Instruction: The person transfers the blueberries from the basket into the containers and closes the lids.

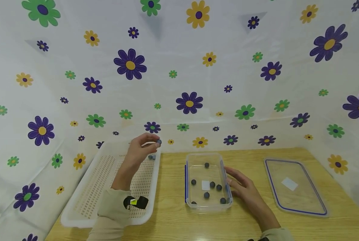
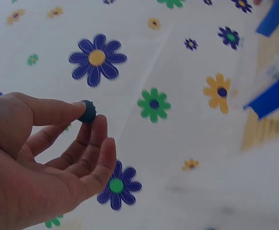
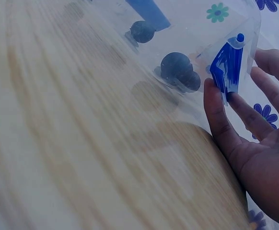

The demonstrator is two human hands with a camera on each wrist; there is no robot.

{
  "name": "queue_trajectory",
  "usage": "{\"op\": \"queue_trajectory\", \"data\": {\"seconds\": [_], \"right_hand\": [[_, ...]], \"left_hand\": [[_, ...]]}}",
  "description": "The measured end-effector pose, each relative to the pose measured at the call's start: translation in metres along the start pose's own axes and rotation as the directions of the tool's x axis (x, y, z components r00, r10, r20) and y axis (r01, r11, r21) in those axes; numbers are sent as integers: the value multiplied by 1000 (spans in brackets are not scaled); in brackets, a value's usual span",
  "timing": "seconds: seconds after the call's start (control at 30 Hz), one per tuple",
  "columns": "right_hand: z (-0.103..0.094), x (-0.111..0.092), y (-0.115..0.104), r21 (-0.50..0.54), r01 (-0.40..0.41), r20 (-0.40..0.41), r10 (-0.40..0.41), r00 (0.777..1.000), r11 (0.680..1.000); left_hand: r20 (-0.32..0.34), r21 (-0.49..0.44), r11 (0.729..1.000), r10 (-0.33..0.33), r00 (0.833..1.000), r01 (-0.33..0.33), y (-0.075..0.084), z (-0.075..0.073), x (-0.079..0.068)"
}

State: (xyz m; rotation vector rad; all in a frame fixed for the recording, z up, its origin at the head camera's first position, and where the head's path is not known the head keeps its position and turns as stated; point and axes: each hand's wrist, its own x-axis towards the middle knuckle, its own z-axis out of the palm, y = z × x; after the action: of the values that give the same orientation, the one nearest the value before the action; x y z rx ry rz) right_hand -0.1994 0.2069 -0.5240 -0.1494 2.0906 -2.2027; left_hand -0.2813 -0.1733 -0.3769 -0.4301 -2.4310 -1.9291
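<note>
Between thumb and fingertips my left hand pinches a blueberry, raised over the far right corner of a white perforated basket. Two more blueberries lie inside that basket, near its right wall. A clear plastic container with blue side clips stands to the right, holding several scattered blueberries. My right hand rests against the container's right side, fingers extended and relaxed. In the right wrist view its fingertips are right at the blue clip.
On the right of the wooden table lies a clear lid with a blue seal. A white flower-printed sheet rises behind the table and along both sides. A strip of table separates basket and container.
</note>
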Motion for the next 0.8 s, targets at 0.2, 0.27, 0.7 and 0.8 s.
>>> {"op": "queue_trajectory", "data": {"seconds": [0.2, 0.27, 0.7, 0.8], "right_hand": [[0, -1, 1, 11, 7, 3, -7, 1000, 1000], [0, -1, 1, 14, 5, 6, -5, 1000, 1000], [-1, 0, 1, 14, 18, 20, -18, 1000, 1000], [-1, -1, 1, 6, 17, 17, -17, 1000, 1000]], "left_hand": [[-5, -21, 1000, 10, 1000, -10, 15, 25, -14], [-10, -43, 999, 26, 1000, -27, 17, 35, -18], [-88, -261, 955, 118, 989, -138, 20, 97, -35], [-113, -299, 944, 106, 988, -136, 15, 107, -37]]}}
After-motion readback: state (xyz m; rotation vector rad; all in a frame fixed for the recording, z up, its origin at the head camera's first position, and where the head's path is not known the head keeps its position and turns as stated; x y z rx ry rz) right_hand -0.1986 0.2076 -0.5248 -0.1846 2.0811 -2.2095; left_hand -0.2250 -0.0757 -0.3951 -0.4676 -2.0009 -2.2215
